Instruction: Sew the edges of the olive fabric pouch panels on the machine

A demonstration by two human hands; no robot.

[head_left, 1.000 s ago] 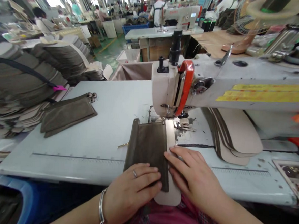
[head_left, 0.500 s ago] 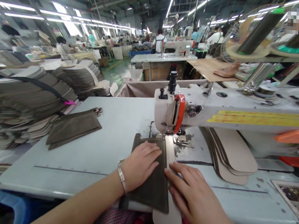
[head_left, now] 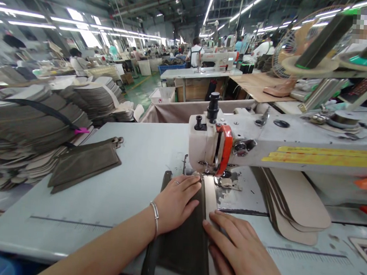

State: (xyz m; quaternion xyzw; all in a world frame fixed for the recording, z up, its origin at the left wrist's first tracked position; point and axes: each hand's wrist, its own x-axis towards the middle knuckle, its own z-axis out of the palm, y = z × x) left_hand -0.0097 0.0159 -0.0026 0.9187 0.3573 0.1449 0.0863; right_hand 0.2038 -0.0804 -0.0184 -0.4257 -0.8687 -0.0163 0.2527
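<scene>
A dark olive-brown leather panel [head_left: 179,249] lies on the table in front of the sewing machine [head_left: 215,145], its far end close under the presser foot. My left hand [head_left: 178,203] rests flat on the panel, fingers stretched out, fingertips close to the foot. Along the panel's right edge runs a pale piece [head_left: 210,193], partly beneath it. My right hand [head_left: 239,246] lies over the pale piece and the panel's edge with fingers extended. A dark strap [head_left: 151,251] shows beside my left wrist. The needle tip is too small to make out.
Several pale rounded pieces [head_left: 304,199] are stacked under the machine arm. Other dark leather panels [head_left: 85,160] lie on the left of the table [head_left: 136,151], beside tall piles of cut pieces [head_left: 31,124]. Thread cones [head_left: 326,42] stand above right. Other people work farther back.
My left hand has slid forward over the panel, nearer the presser foot. My right hand stays by the panel's right edge. The head view has shifted slightly.
</scene>
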